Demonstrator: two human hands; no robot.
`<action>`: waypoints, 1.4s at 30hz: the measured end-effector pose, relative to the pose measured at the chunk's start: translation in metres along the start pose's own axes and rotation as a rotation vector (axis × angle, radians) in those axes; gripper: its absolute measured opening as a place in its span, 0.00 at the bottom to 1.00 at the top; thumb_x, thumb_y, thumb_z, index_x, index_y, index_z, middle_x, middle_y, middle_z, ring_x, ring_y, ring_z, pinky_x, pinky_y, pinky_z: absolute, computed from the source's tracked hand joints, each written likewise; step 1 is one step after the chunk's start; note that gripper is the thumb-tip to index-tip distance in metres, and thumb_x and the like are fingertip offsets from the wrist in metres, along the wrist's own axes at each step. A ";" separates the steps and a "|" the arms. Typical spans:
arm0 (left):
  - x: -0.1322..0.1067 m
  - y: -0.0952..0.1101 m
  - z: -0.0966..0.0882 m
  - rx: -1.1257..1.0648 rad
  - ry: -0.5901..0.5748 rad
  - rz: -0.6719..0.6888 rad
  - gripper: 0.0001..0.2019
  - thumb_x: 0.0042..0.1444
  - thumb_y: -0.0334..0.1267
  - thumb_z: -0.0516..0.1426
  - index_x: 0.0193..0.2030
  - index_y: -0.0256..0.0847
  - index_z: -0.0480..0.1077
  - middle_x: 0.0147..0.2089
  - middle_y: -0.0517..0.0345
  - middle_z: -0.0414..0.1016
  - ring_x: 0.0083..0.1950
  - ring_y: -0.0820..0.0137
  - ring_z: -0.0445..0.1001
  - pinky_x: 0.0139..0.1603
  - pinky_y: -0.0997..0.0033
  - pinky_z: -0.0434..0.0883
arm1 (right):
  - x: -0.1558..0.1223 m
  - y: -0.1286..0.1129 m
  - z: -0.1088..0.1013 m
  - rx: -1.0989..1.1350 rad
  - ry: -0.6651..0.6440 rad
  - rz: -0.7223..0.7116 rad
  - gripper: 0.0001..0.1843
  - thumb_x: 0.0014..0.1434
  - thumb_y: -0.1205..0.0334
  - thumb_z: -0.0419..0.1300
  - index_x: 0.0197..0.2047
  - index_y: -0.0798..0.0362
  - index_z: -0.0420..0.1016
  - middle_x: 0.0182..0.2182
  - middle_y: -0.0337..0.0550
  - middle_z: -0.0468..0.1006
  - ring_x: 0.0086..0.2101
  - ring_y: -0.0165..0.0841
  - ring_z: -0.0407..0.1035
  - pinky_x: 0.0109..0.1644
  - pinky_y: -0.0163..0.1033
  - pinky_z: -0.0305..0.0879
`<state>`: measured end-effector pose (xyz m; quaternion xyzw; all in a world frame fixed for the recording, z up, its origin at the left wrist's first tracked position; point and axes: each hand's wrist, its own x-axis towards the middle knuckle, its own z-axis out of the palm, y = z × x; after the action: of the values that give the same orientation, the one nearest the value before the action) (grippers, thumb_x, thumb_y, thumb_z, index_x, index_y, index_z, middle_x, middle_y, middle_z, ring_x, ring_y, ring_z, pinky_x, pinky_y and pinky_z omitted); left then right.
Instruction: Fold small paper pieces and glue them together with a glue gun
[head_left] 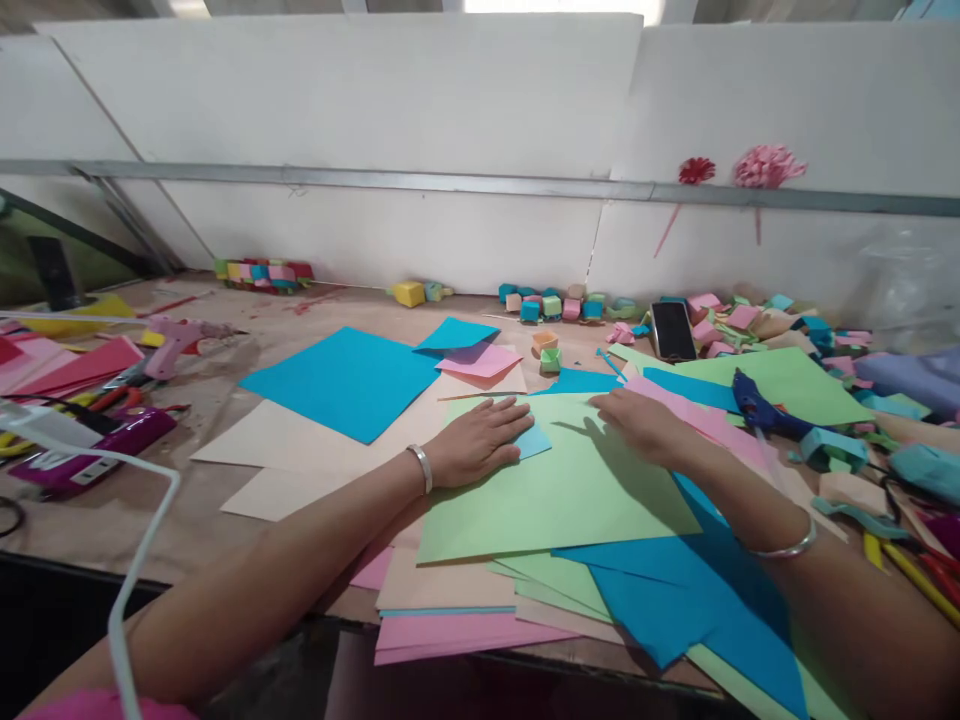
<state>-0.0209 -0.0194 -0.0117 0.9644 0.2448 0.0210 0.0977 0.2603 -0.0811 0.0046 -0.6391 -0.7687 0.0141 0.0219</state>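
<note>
My left hand point(480, 440) lies flat with fingers stretched out on a large light green paper sheet point(570, 490), its fingertips over a small blue paper piece point(534, 440). My right hand point(637, 422) rests palm down on the same green sheet near its far edge, fingers spread and pointing left. Both wrists wear a silver bangle. The green sheet tops a loose stack of pink, peach, green and blue sheets point(465, 610) at the table's near edge. A big blue sheet point(345, 380) lies to the left beyond my left hand.
A blue glue gun point(757, 405) and a black phone point(673, 330) lie at the right. Several small folded paper cubes point(551, 305) line the white back wall. A pink glue gun point(176, 338), a purple power strip point(90, 455) and a white cable point(142, 550) sit at the left.
</note>
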 end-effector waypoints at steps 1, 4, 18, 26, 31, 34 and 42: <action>0.000 -0.001 0.003 0.010 -0.019 -0.003 0.27 0.69 0.50 0.40 0.71 0.44 0.50 0.74 0.56 0.45 0.75 0.61 0.41 0.72 0.55 0.42 | 0.000 -0.004 0.004 0.029 -0.004 -0.047 0.18 0.68 0.63 0.45 0.54 0.51 0.71 0.40 0.47 0.74 0.42 0.36 0.69 0.42 0.36 0.60; -0.001 -0.004 0.008 0.038 -0.015 -0.008 0.27 0.69 0.52 0.39 0.71 0.47 0.49 0.74 0.58 0.43 0.75 0.61 0.41 0.72 0.54 0.41 | 0.001 -0.013 0.014 0.103 0.010 -0.129 0.20 0.68 0.64 0.45 0.57 0.50 0.71 0.39 0.47 0.73 0.41 0.34 0.68 0.42 0.35 0.60; -0.003 -0.005 0.008 0.047 -0.015 -0.047 0.28 0.68 0.53 0.40 0.71 0.48 0.48 0.74 0.56 0.41 0.74 0.55 0.39 0.71 0.47 0.43 | 0.003 -0.007 0.028 0.318 0.159 -0.327 0.19 0.64 0.70 0.50 0.47 0.49 0.80 0.34 0.44 0.72 0.36 0.32 0.65 0.41 0.37 0.61; -0.003 -0.003 0.006 0.043 -0.045 -0.079 0.28 0.68 0.52 0.40 0.71 0.45 0.48 0.74 0.56 0.41 0.75 0.56 0.37 0.71 0.48 0.42 | 0.002 -0.004 0.029 0.367 0.090 -0.365 0.18 0.64 0.69 0.52 0.50 0.46 0.79 0.36 0.44 0.73 0.38 0.32 0.67 0.42 0.36 0.62; -0.003 -0.003 0.007 0.052 -0.014 -0.064 0.28 0.68 0.52 0.41 0.71 0.45 0.49 0.74 0.55 0.43 0.75 0.55 0.38 0.71 0.46 0.44 | 0.003 -0.007 0.030 0.365 0.110 -0.365 0.17 0.65 0.65 0.52 0.50 0.46 0.79 0.35 0.45 0.73 0.38 0.32 0.67 0.40 0.36 0.62; -0.003 -0.003 0.008 0.055 -0.006 -0.063 0.28 0.68 0.52 0.41 0.71 0.46 0.50 0.74 0.56 0.44 0.75 0.56 0.38 0.71 0.47 0.44 | 0.005 -0.003 0.030 0.364 0.093 -0.375 0.16 0.66 0.63 0.52 0.49 0.45 0.79 0.34 0.45 0.73 0.37 0.32 0.66 0.39 0.36 0.61; -0.002 0.000 0.007 0.065 -0.030 -0.077 0.28 0.68 0.52 0.40 0.71 0.44 0.49 0.74 0.57 0.43 0.75 0.57 0.37 0.71 0.48 0.42 | 0.006 0.000 0.028 0.392 0.087 -0.362 0.14 0.65 0.61 0.54 0.47 0.47 0.81 0.33 0.43 0.72 0.35 0.31 0.66 0.37 0.35 0.60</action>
<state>-0.0221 -0.0214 -0.0189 0.9571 0.2810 -0.0052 0.0705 0.2577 -0.0755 -0.0234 -0.4748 -0.8514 0.1307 0.1804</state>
